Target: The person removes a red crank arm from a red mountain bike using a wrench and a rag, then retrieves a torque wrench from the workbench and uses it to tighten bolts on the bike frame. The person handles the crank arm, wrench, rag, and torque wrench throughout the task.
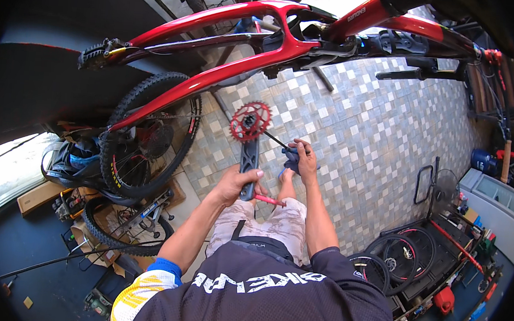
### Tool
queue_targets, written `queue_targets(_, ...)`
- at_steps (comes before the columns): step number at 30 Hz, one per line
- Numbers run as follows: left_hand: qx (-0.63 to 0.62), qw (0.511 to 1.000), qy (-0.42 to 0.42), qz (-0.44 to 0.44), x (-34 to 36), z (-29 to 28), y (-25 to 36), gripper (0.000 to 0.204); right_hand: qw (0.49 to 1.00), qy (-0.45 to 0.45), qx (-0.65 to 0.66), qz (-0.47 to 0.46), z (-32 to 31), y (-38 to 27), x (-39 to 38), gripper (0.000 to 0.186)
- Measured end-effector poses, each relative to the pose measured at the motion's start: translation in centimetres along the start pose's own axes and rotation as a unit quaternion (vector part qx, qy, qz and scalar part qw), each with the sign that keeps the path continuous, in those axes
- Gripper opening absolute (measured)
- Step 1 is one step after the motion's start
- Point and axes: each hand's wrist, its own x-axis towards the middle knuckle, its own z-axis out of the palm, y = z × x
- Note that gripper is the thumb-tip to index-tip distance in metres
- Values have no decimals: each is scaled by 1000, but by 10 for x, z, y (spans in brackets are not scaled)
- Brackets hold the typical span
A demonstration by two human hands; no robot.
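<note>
My left hand is closed round a grey crank arm, which carries a red chainring at its upper end. A slim red piece sticks out to the right beside those fingers. My right hand is closed on a thin black rod with a dark blue handle, reaching to the chainring's centre; whether its tip touches is unclear. A dark cloth-like item hangs at those fingers.
A red bike frame spans the top above me. Bike wheels lean at the left among boxes and tools. Spare rims or tyres lie on a black tool cart at lower right, by a white cooler-like box. Tiled floor surrounds me.
</note>
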Motion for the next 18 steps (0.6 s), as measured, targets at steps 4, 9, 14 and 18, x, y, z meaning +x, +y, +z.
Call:
queue_targets(4,88,995,3,45,-10,20,-10,28,999,48,-4,20,-1,27,12,38)
queue_targets(9,228,974,-5,-7,-15,18,-23,39,987,119,106,-19,19,53,20,37)
queue_targets(14,336,940,-36,43,-13,18,-26,32,998,38,-36,-41,-22,90,33,34)
queue_targets(18,337,938,-35,72,-20,20,-16,28,996,83,14,35,-10,61,14,33)
